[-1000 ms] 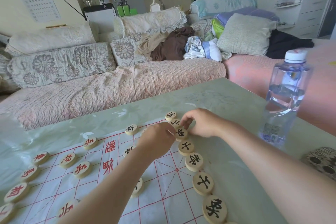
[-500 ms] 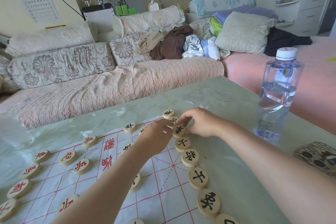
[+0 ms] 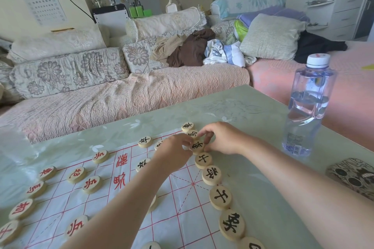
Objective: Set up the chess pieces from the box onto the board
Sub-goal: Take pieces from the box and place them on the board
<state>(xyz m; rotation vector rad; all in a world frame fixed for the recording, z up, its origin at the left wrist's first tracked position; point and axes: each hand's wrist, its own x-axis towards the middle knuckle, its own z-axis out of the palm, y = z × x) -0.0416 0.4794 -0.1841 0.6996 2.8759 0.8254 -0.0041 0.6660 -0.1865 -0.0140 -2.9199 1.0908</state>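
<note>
A white sheet board [image 3: 125, 204] with red grid lines lies on the green table. Round wooden pieces with black characters form a row along its right edge [image 3: 220, 197]. Red-lettered pieces [image 3: 92, 183] stand on the left part. Both hands meet at one black-lettered piece [image 3: 196, 146] near the far end of that row. My left hand [image 3: 174, 152] touches its left side with the fingertips. My right hand [image 3: 221, 138] pinches its right edge between thumb and fingers. The piece rests on the board. No box is in view.
A clear water bottle [image 3: 309, 107] with a white cap stands on the table [image 3: 253, 111] at the right. A patterned case [image 3: 354, 176] lies at the right edge. A sofa [image 3: 121, 95] with cushions and clothes runs behind the table.
The view has shifted slightly. My left hand has closed in on the black piece from the left; my right hand stays pinched on the same piece.
</note>
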